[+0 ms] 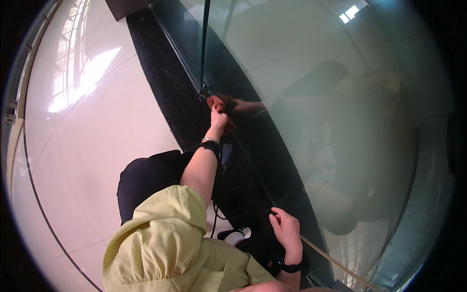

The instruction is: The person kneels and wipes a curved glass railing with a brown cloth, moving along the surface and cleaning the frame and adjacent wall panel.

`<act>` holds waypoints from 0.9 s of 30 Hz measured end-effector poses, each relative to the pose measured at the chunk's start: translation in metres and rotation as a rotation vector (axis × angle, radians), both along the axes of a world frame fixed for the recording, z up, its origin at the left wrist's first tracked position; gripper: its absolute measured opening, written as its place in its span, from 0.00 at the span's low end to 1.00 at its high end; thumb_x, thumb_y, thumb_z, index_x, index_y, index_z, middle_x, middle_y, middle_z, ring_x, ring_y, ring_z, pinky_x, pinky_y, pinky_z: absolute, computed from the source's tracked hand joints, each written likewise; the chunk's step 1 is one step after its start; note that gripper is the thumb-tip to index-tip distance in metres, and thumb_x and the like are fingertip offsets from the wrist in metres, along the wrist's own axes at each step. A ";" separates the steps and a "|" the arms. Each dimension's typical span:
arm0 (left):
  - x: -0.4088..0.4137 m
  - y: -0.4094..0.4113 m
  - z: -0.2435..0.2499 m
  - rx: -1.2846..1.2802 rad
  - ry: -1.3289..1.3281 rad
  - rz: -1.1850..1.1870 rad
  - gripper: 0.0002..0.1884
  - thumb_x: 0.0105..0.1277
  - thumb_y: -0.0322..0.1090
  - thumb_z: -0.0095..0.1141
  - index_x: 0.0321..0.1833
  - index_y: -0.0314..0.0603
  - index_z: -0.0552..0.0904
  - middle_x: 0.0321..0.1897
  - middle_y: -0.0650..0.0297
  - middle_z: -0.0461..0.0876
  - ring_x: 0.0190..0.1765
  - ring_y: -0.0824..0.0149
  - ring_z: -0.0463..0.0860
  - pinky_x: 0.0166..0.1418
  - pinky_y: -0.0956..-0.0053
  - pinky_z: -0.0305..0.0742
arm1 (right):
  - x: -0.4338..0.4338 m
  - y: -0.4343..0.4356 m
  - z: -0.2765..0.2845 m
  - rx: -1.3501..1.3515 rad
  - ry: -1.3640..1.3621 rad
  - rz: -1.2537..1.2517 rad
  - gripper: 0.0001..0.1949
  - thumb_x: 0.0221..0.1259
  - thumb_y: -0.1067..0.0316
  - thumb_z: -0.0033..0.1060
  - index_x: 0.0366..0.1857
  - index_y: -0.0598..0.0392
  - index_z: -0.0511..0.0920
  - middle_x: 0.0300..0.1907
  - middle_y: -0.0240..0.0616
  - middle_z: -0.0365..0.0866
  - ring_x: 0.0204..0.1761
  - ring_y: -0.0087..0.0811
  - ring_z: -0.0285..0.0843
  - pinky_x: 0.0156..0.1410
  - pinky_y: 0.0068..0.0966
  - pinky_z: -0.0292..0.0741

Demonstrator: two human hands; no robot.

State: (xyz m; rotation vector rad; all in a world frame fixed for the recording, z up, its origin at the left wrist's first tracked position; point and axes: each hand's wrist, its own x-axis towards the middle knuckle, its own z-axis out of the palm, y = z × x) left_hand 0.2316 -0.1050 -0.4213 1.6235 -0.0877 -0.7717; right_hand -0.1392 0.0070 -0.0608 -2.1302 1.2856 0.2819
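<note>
My left hand (219,118) reaches forward and grips a reddish cloth (215,102) low at the glass panel (292,120), by the corner where an upright glass edge (205,47) meets the black stone strip (157,65). Part of the cloth shows below the hand too. The glass mirrors the hand and cloth. My right hand (286,226) is nearer my body, beside the lower part of the glass, loosely bent and holding nothing; whether it touches the glass, I cannot tell. Both wrists wear dark bands.
Pale glossy floor tiles (102,120) lie to the left, with bright window reflections. A dark cable (215,219) runs by my shoe (235,235). A thin tan rod or cord (339,262) slants at the lower right. A dark box-like object (126,7) stands at the top.
</note>
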 end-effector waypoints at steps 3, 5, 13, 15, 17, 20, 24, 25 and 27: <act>-0.040 -0.012 0.023 -0.128 -0.001 0.037 0.39 0.59 0.13 0.42 0.77 0.44 0.67 0.66 0.55 0.77 0.68 0.53 0.76 0.73 0.63 0.71 | -0.007 0.003 -0.007 -0.003 0.028 -0.060 0.15 0.71 0.60 0.64 0.56 0.55 0.84 0.40 0.46 0.90 0.41 0.46 0.88 0.47 0.39 0.81; -0.011 -0.015 0.016 -0.226 -0.064 0.127 0.40 0.57 0.16 0.43 0.78 0.46 0.69 0.72 0.50 0.73 0.75 0.50 0.71 0.78 0.65 0.64 | -0.004 0.002 -0.006 0.010 0.032 -0.044 0.15 0.71 0.60 0.63 0.56 0.55 0.84 0.40 0.46 0.90 0.41 0.46 0.88 0.47 0.39 0.81; -0.021 -0.016 0.020 0.175 -0.038 -0.038 0.46 0.58 0.23 0.51 0.83 0.62 0.57 0.76 0.51 0.64 0.76 0.41 0.68 0.78 0.51 0.67 | -0.004 0.001 0.000 0.029 0.054 -0.084 0.15 0.72 0.62 0.64 0.57 0.55 0.84 0.41 0.45 0.90 0.40 0.43 0.88 0.47 0.38 0.82; -0.063 -0.003 0.019 0.229 -0.013 -0.025 0.39 0.64 0.21 0.51 0.81 0.53 0.63 0.72 0.48 0.72 0.73 0.44 0.72 0.74 0.55 0.70 | 0.000 0.001 0.002 0.021 0.025 -0.061 0.15 0.71 0.62 0.64 0.57 0.56 0.84 0.41 0.45 0.90 0.40 0.42 0.88 0.47 0.37 0.82; -0.096 0.012 -0.004 0.309 0.099 -0.062 0.44 0.60 0.22 0.46 0.83 0.55 0.56 0.75 0.46 0.65 0.76 0.41 0.68 0.79 0.51 0.64 | 0.009 -0.001 0.005 0.022 -0.021 -0.043 0.15 0.69 0.62 0.66 0.55 0.55 0.84 0.38 0.44 0.89 0.38 0.43 0.88 0.45 0.36 0.81; -0.086 0.009 0.026 -0.140 0.268 0.072 0.39 0.60 0.13 0.40 0.79 0.43 0.63 0.68 0.52 0.75 0.70 0.48 0.76 0.74 0.58 0.71 | 0.007 0.001 0.008 -0.016 -0.039 -0.050 0.15 0.68 0.62 0.66 0.54 0.56 0.84 0.36 0.44 0.89 0.37 0.44 0.87 0.45 0.35 0.81; -0.075 0.006 0.149 -0.290 -0.056 0.272 0.44 0.52 0.13 0.45 0.78 0.48 0.70 0.64 0.53 0.68 0.68 0.50 0.72 0.76 0.64 0.66 | 0.000 0.007 0.011 -0.055 -0.070 -0.015 0.15 0.68 0.62 0.66 0.54 0.56 0.84 0.36 0.44 0.89 0.37 0.44 0.87 0.44 0.36 0.81; -0.089 0.007 0.218 -0.295 -0.312 0.301 0.45 0.52 0.12 0.46 0.78 0.51 0.71 0.64 0.53 0.68 0.68 0.50 0.72 0.76 0.63 0.65 | -0.002 0.009 0.011 -0.071 -0.076 -0.009 0.15 0.68 0.62 0.66 0.53 0.56 0.84 0.36 0.44 0.89 0.38 0.44 0.87 0.44 0.36 0.81; -0.117 0.013 0.317 -0.460 -0.674 0.265 0.40 0.56 0.13 0.51 0.75 0.50 0.75 0.65 0.52 0.68 0.69 0.49 0.71 0.77 0.63 0.63 | -0.008 0.015 0.015 -0.118 -0.076 -0.013 0.15 0.68 0.63 0.66 0.53 0.57 0.84 0.36 0.44 0.89 0.38 0.45 0.88 0.44 0.36 0.81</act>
